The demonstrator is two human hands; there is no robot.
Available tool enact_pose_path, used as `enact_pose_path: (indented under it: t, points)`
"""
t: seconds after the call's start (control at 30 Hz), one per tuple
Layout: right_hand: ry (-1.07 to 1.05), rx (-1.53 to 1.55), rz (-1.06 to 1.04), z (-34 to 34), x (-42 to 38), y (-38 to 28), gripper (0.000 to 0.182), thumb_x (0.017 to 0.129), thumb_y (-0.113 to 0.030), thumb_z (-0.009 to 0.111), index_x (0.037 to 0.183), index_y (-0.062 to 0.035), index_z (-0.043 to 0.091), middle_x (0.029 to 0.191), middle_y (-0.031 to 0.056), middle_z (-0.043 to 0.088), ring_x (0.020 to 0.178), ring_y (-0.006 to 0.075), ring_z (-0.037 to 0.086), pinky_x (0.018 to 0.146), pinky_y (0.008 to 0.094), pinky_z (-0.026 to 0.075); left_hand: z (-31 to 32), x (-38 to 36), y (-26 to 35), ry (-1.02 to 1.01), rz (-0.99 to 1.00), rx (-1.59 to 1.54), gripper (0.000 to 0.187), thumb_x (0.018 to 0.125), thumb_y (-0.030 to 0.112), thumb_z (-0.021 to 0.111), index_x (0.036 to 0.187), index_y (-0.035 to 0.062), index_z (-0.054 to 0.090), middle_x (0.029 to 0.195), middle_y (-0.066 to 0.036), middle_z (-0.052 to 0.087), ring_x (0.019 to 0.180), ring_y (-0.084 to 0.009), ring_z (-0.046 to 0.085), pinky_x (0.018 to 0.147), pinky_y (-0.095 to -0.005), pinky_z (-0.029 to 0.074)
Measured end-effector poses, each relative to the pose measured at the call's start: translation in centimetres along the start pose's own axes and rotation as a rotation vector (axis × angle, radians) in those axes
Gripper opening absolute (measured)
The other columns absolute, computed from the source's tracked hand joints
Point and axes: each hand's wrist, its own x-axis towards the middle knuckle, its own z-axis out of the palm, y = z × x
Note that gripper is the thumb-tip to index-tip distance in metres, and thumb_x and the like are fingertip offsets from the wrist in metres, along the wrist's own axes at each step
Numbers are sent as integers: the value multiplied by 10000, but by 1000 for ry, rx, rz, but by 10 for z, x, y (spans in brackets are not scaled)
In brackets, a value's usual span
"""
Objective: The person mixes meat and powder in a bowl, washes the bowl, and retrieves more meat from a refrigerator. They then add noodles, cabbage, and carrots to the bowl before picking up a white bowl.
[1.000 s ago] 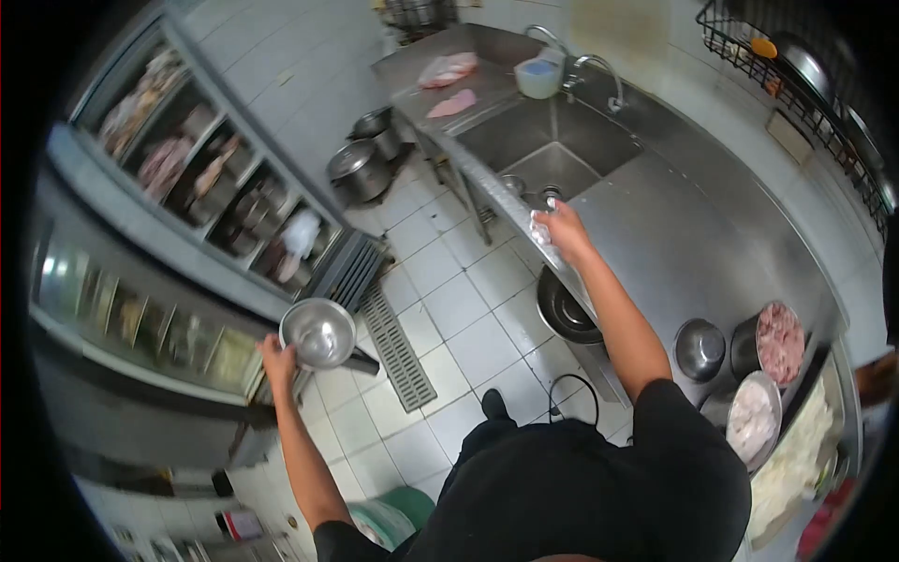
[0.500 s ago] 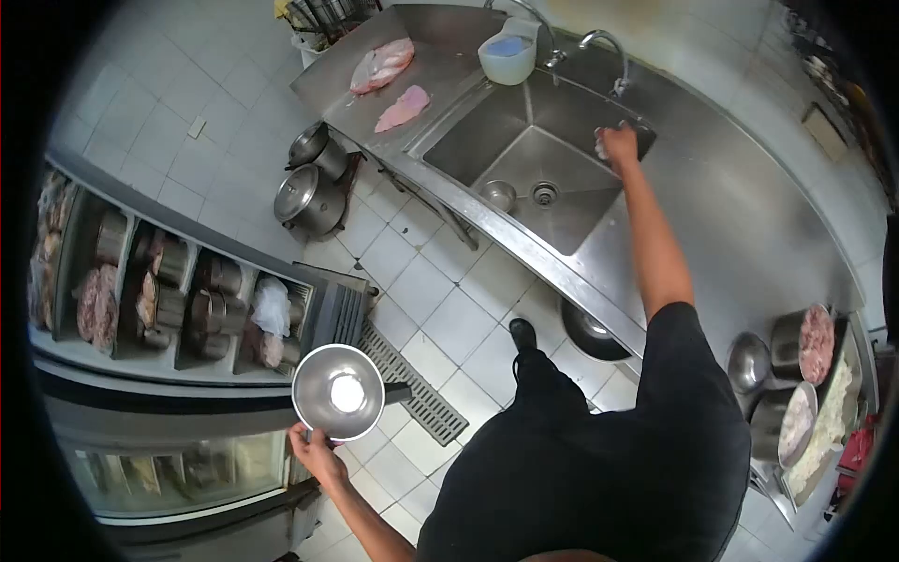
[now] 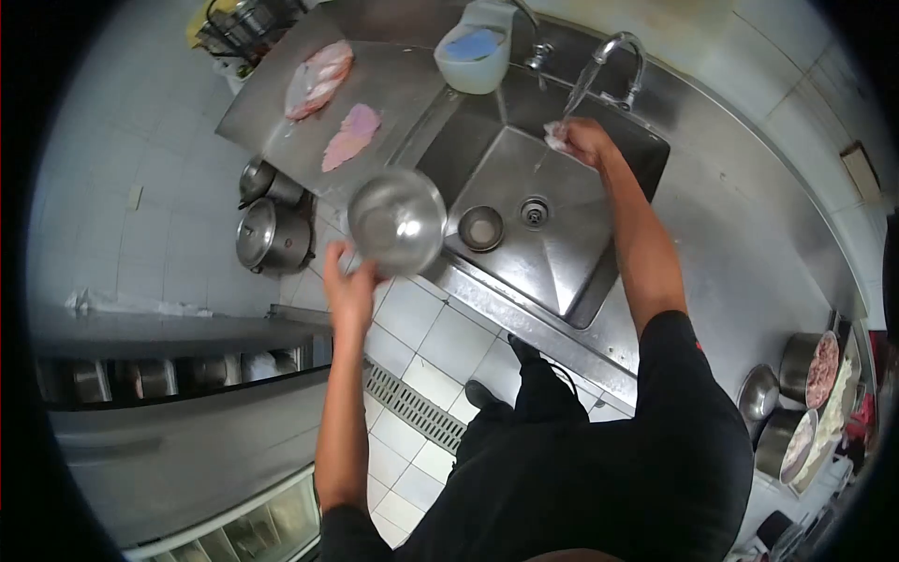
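Observation:
My left hand [image 3: 351,286] grips the near rim of a shiny metal mixing bowl [image 3: 398,222], a little blurred, beside the sink's front left edge. No contents show inside the bowl. Under the running curved tap [image 3: 626,56], my right hand [image 3: 585,140] is closed, with something white at its fingertips that I cannot make out. Water falls onto that hand over the steel sink [image 3: 581,234]. A small metal bowl [image 3: 480,229] sits on the sink floor beside the drain [image 3: 534,214].
Two pieces of raw meat [image 3: 351,137] lie on the left counter. A white container [image 3: 473,56] with a blue item stands behind the sink. Lidded pots [image 3: 272,234] are on the left; meat-filled pots [image 3: 822,370] stand at right. A fridge [image 3: 187,431] is at lower left.
My left hand has carried the bowl from near the fridge up and right to the sink's edge. Water now runs from the tap, and my right hand is beneath it. The fridge drawer shows less.

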Motion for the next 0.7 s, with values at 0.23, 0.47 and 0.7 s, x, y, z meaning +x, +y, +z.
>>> enact_pose_path:
  t: [0.23,0.47,0.7]
  points:
    - [110,-543,-52,43,-28,-42,87,810,-38,673,870,22,693,765,79,669,680,132,645,586,262,525,227,120,-22,-504,-422,-236,359,821,-12,586,1154,42,463,986,-120,541,848,-243,614,641,-383,620]
    - [189,-659,-424,39,-76,-69,132,756,-90,614,767,5,705,672,109,674,628,181,661,613,332,530,369,143,-15,-649,553,591,496,860,68,535,1334,71,388,1175,-205,607,985,-409,614,818,-476,534]
    - [98,-587,-325,50,-34,-57,192,826,-181,666,731,-15,688,686,95,675,652,214,662,611,363,516,308,148,-9,-658,18,335,363,815,127,631,1150,9,552,1109,-211,625,878,-435,634,827,-453,517]
